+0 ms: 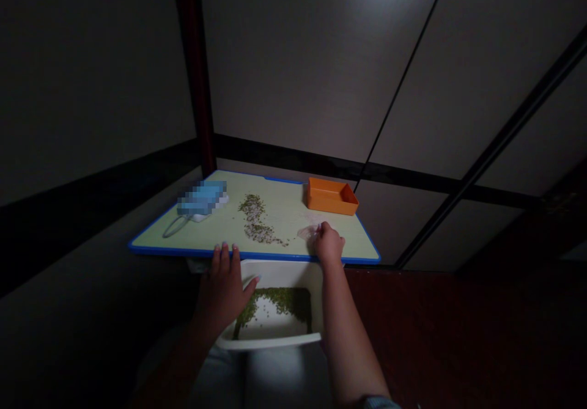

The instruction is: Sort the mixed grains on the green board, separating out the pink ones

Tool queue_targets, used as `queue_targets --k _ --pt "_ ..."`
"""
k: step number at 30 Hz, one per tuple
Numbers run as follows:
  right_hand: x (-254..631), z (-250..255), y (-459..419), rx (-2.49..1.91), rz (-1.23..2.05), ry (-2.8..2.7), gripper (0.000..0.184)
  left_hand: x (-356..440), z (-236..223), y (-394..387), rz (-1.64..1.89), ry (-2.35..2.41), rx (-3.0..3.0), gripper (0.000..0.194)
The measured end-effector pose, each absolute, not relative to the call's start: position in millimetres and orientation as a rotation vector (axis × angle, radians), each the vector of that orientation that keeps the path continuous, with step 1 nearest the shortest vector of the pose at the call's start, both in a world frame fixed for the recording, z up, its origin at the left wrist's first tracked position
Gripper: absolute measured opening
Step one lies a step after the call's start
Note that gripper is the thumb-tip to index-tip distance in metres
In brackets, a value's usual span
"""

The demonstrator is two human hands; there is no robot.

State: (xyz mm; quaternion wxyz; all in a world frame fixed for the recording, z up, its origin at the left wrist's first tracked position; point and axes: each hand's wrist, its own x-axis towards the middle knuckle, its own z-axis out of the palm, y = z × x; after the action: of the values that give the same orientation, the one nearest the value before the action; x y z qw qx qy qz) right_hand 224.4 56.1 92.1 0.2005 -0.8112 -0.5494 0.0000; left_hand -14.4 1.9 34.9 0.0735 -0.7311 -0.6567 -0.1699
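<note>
My left hand [225,287] grips the left rim of a white rectangular tub [275,338] that sits below the near edge of a pale green board with a blue rim [192,251]. Green beans [279,302] lie in the tub. My right hand [328,243] rests on the board's near right part, fingers curled on a small clear plastic piece [306,232]. A scattered pile of small greenish beans [257,219] lies in the middle of the board, left of that hand.
An orange tray [331,195] stands at the board's far right corner. A blue and white object [202,201] with a looped cord lies at the far left. Dark grey wall panels rise behind; the floor to the right is dark red.
</note>
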Motion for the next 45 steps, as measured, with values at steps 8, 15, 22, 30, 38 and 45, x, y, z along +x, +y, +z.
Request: queue_targets --k 8,15,22,30,38,45 --pt "221.7 91.0 54.8 -2.141 0.051 -1.737 0.024 -14.1 36.8 1.7 -0.49 -1.985 -2.202 0.077" --pt "224.6 90.4 57.5 -2.248 -0.027 -1.602 0.027 -14.9 34.7 2.6 -0.523 -1.97 -2.205 0.078" --pt "227.5 89.5 57.1 -2.214 -0.063 -1.496 0.027 -15.4 31.6 3.7 -0.542 -1.955 -2.194 0.078" --pt "220.2 91.4 56.1 -2.093 -0.013 -1.758 0.024 -15.0 32.0 2.8 -0.529 -1.965 -2.202 0.077" --pt "212.0 91.0 56.4 -2.11 -0.049 -1.848 0.024 -14.5 32.4 2.1 -0.552 -1.957 -2.204 0.077" --pt "216.4 90.2 56.7 -2.192 -0.041 -1.76 0.025 -15.4 30.0 3.6 -0.547 -1.941 -2.207 0.079"
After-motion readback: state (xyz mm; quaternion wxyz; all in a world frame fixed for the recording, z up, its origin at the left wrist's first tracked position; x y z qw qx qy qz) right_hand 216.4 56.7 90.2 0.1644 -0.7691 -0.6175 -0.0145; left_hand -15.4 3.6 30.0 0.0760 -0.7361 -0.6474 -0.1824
